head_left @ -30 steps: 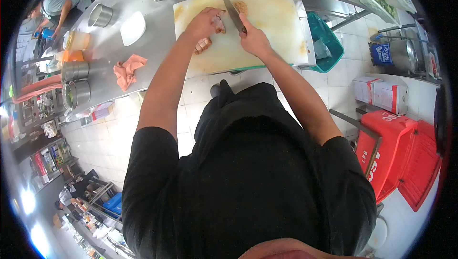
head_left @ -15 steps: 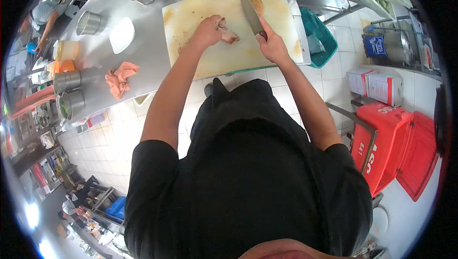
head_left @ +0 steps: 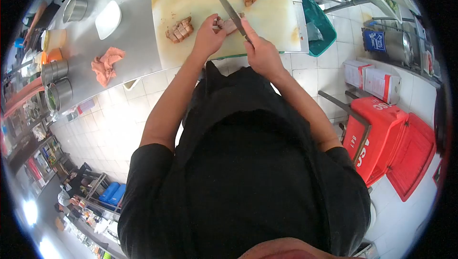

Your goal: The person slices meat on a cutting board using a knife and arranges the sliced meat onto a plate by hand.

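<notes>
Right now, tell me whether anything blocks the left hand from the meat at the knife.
Nothing visible does: the left hand touches the meat directly. The knife, in the right hand, crosses the meat right of the left hand, not between.

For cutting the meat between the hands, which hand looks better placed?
Probably the right hand: it grips the knife, held at the meat, while the left hand has its fingers there.
</notes>
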`<state>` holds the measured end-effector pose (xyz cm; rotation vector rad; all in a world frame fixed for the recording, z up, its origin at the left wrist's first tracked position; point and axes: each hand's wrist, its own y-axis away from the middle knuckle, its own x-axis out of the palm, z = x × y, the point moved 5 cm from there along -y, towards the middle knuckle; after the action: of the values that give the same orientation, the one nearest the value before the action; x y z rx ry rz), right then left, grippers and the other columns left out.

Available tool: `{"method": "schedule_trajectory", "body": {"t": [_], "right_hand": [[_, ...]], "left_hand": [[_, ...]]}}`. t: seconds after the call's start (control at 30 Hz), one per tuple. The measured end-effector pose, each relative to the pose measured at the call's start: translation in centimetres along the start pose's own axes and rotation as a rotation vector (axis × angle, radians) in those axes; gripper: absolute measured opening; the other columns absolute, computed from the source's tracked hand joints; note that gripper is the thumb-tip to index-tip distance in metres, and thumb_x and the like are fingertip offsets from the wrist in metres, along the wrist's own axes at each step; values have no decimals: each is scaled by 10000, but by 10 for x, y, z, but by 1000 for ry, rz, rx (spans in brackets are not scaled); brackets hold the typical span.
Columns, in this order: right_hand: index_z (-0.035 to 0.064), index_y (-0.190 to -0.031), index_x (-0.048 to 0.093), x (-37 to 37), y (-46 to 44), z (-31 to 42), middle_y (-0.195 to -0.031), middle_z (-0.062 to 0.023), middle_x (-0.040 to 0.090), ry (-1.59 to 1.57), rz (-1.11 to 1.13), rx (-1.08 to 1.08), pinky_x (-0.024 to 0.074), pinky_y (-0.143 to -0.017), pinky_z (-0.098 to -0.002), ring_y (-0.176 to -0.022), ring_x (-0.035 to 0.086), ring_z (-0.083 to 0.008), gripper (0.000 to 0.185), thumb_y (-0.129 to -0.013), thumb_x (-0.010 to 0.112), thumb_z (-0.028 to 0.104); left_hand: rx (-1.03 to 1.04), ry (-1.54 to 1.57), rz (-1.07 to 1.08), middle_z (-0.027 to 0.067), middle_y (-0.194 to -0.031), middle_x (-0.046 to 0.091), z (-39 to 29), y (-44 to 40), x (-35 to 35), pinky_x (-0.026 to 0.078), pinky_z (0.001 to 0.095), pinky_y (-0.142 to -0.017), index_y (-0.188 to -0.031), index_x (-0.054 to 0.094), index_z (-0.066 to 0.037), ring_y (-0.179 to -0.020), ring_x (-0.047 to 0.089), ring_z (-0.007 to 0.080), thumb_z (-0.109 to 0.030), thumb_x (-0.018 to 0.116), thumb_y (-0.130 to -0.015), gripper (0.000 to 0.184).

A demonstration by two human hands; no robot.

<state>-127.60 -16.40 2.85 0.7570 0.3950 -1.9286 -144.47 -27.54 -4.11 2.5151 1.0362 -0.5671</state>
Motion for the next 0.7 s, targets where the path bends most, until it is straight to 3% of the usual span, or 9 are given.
{"method": "schedule_trajectory", "body": {"t": [0.17, 0.27, 0.47, 0.57, 0.7], "right_hand": [[315, -1629, 275, 12, -2, -1, -869, -262, 676, 151, 96, -3, 528, -759, -582, -813, 672, -474, 697, -1004, 554, 178], [301, -1623, 310, 7, -3, 7, -887, -252, 684, 185, 151, 49, 509, -803, -560, -850, 661, -468, 684, -999, 550, 159], [320, -1619, 313, 11, -4, -1, -902, -252, 684, 188, 133, 63, 512, -808, -558, -863, 668, -461, 685, -998, 554, 160], [321, -1616, 318, 12, -4, 0, -902, -251, 688, 194, 126, 57, 517, -805, -558, -865, 672, -458, 681, -999, 556, 158], [323, -1616, 315, 11, -5, 2, -895, -250, 693, 232, 159, 82, 522, -804, -563, -856, 677, -457, 678, -1004, 555, 155]], "left_hand": [[44, -84, -17, 205, -1287, 667, 4, 5, -3, 594, 399, -840, -1470, 478, -32, -975, 736, 281, -167, 727, -889, 646], [53, -100, -36, 216, -1339, 633, -3, 10, -9, 596, 407, -837, -1478, 469, -31, -1015, 721, 279, -149, 717, -897, 643], [133, -97, -104, 222, -1285, 617, -22, 14, -23, 568, 408, -850, -1458, 498, -41, -1049, 676, 321, -134, 728, -864, 644], [234, -105, -154, 218, -1277, 619, -35, 11, -34, 567, 428, -852, -1438, 515, -42, -1050, 668, 349, -134, 728, -867, 617], [548, -265, -330, 214, -1268, 621, -62, -9, -55, 554, 460, -893, -1409, 536, -46, -1078, 646, 385, -142, 722, -879, 570]]}}
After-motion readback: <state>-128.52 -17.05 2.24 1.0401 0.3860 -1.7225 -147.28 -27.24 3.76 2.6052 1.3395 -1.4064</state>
